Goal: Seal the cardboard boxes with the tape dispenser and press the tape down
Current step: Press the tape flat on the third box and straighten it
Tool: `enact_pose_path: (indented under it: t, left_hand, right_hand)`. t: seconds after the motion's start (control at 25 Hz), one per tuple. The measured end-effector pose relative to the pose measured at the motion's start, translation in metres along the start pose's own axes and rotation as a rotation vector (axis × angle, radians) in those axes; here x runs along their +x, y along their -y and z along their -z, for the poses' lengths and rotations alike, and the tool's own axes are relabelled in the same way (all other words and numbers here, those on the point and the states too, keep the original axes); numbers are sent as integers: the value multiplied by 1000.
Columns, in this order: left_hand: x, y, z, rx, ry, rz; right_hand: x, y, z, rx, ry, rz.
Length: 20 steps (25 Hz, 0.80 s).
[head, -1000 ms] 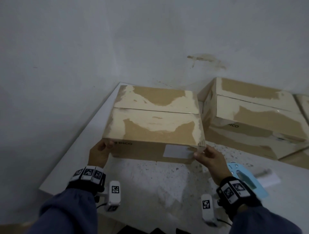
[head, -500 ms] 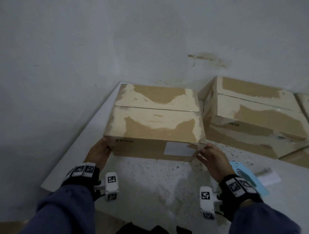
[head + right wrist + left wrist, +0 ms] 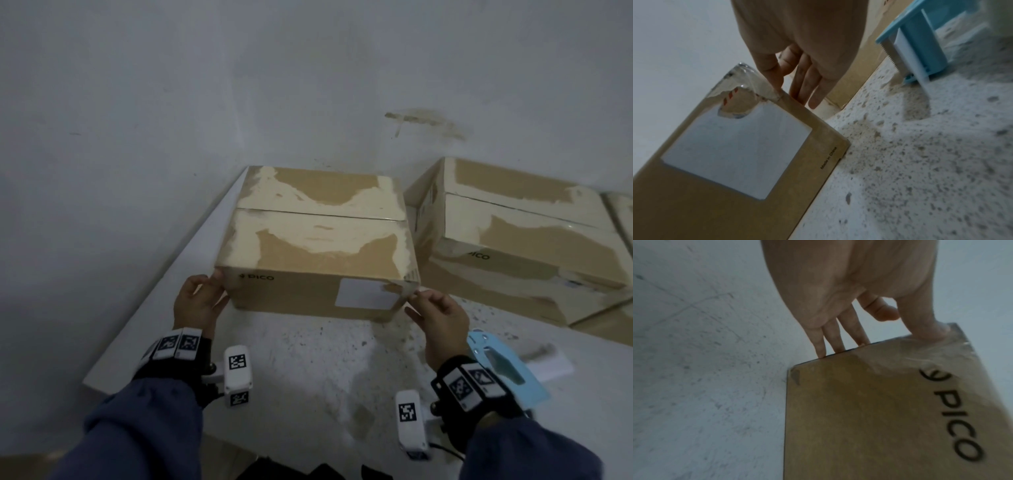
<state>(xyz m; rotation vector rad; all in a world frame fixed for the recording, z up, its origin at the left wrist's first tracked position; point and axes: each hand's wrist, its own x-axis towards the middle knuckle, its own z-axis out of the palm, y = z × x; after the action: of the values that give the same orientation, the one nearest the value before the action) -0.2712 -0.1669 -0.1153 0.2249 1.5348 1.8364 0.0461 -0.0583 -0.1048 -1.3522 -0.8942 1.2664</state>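
A closed cardboard box (image 3: 315, 246) printed PICO stands on the white table (image 3: 308, 370), its flap seam running across the top. My left hand (image 3: 214, 284) touches its front left corner; in the left wrist view the thumb (image 3: 931, 332) presses on clear tape at the top corner while straight fingers (image 3: 838, 344) lie along the side. My right hand (image 3: 419, 301) touches the front right corner, thumb (image 3: 774, 81) on the taped edge and fingers straight beside the side wall. The blue tape dispenser (image 3: 503, 370) lies on the table to the right of my right wrist.
A second PICO box (image 3: 520, 240) stands close to the right of the first, with another box (image 3: 621, 212) at the right edge. A grey wall rises right behind them. The table's left edge (image 3: 164, 301) runs just beside my left hand. The tabletop is speckled with scuffs.
The box has gone a little away from me towards the wall. Both hands stayed at its front corners, and their hold looks looser now.
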Motion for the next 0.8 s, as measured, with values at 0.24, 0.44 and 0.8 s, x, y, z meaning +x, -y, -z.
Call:
enact_pose_path:
  t: [0.24,0.44,0.8]
  left_hand:
    - [2,-2,-15,132,-172,-130]
    - [-4,-9,-35,141,-298,-166]
    - [-17,-19,-58,481,-293,-199]
  right_hand:
    - [-2,-2,-12,-102,-65,44]
    - [-13,3,-19,-250,-119,156]
    - [-15,19,-29,-411,-99,216]
